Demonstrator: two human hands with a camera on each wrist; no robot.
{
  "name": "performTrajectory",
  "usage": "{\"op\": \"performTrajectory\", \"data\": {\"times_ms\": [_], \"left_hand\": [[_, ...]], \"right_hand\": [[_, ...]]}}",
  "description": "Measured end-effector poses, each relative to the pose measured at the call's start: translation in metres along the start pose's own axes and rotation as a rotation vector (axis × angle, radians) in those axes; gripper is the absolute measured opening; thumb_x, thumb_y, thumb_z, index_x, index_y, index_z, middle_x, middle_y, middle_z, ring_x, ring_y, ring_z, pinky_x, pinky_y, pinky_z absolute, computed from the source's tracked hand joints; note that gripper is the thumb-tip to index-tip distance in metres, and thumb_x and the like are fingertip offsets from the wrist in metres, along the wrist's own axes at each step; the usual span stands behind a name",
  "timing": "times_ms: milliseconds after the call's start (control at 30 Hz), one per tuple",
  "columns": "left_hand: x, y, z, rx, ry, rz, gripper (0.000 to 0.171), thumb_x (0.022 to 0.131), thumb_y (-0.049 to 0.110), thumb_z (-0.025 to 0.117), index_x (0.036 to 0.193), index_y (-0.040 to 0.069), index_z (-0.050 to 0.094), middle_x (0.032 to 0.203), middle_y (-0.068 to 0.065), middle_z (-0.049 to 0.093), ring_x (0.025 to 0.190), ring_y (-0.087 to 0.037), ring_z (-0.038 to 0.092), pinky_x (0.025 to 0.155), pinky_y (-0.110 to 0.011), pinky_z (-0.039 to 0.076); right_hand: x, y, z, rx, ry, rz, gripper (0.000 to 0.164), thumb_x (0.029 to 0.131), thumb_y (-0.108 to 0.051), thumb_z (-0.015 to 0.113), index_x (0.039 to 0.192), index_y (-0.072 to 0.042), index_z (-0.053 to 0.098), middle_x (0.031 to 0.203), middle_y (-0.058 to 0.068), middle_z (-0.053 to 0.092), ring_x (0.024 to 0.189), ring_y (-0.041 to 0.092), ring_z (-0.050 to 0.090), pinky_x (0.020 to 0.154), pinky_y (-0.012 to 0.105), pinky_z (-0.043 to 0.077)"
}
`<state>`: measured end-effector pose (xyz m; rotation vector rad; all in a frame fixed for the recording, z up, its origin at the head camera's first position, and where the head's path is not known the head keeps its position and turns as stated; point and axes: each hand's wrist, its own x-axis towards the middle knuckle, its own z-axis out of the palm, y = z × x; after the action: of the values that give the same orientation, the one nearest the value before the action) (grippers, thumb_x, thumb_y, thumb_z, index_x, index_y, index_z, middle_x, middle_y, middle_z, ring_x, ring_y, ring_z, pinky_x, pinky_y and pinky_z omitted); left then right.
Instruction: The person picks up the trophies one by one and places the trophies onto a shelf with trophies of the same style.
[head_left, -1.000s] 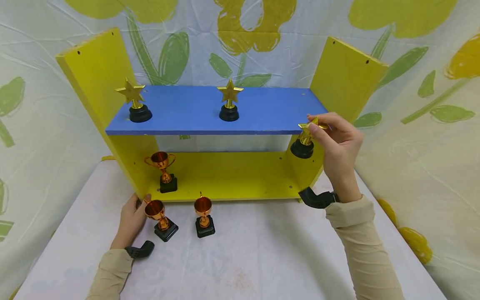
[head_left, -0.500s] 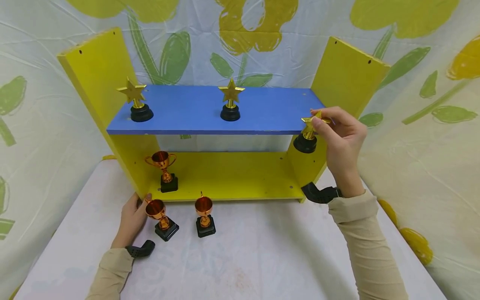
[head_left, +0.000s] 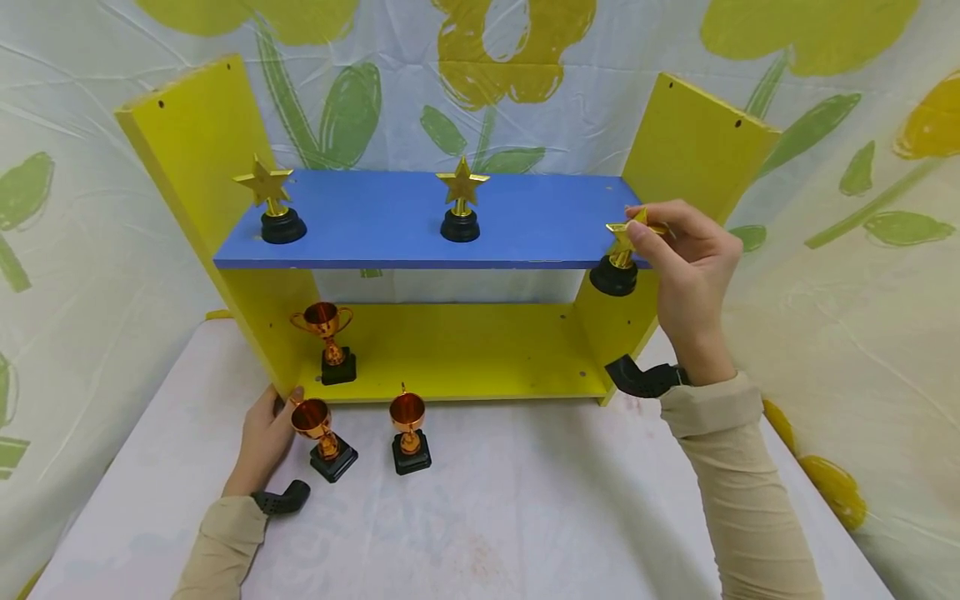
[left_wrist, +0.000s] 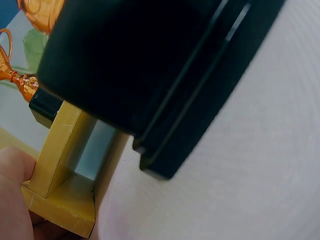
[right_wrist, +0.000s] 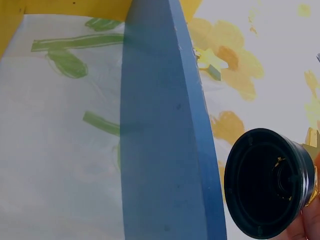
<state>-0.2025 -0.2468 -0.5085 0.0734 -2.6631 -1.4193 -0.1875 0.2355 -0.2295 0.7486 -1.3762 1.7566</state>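
My right hand [head_left: 693, 271] pinches a gold star trophy [head_left: 613, 277] by its star, at the right front edge of the blue shelf board [head_left: 367, 221]. The right wrist view shows the hollow underside of its round black base [right_wrist: 265, 185] beside that board. At the lower left corner of the yellow shelf unit [head_left: 465, 342], my left hand [head_left: 262, 437] grips the frame; the left wrist view has the thumb [left_wrist: 15, 167] against the yellow wood. A copper cup trophy [head_left: 327, 450] stands on the table close to that hand, its black base [left_wrist: 135, 65] filling much of the left wrist view.
Two more star trophies [head_left: 277, 225] [head_left: 460, 225] stand on the blue board, at its left end and middle. One cup trophy [head_left: 337, 365] is on the lower yellow board at left; another cup [head_left: 411, 450] stands on the white-covered table [head_left: 480, 517]. Flower-printed cloth [head_left: 405, 83] hangs behind.
My right hand has risen slightly and moved right with the star trophy, bringing its base up to the blue board's front edge. The left hand stays at the shelf corner.
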Motion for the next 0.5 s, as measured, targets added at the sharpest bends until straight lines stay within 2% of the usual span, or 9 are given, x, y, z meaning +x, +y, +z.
{"op": "performTrajectory", "data": {"times_ms": [500], "left_hand": [[-0.001, 0.001, 0.000, 0.004, 0.006, 0.002, 0.070, 0.102, 0.052, 0.043, 0.148, 0.000, 0.037, 0.149, -0.026, 0.042, 0.138, -0.044, 0.036, 0.111, -0.062, 0.028]], "right_hand": [[0.012, 0.002, 0.000, -0.033, 0.020, 0.018, 0.016, 0.081, 0.014, 0.068, 0.089, 0.026, 0.062, 0.085, 0.020, 0.070, 0.071, 0.026, 0.061, 0.066, 0.028, 0.052]]}}
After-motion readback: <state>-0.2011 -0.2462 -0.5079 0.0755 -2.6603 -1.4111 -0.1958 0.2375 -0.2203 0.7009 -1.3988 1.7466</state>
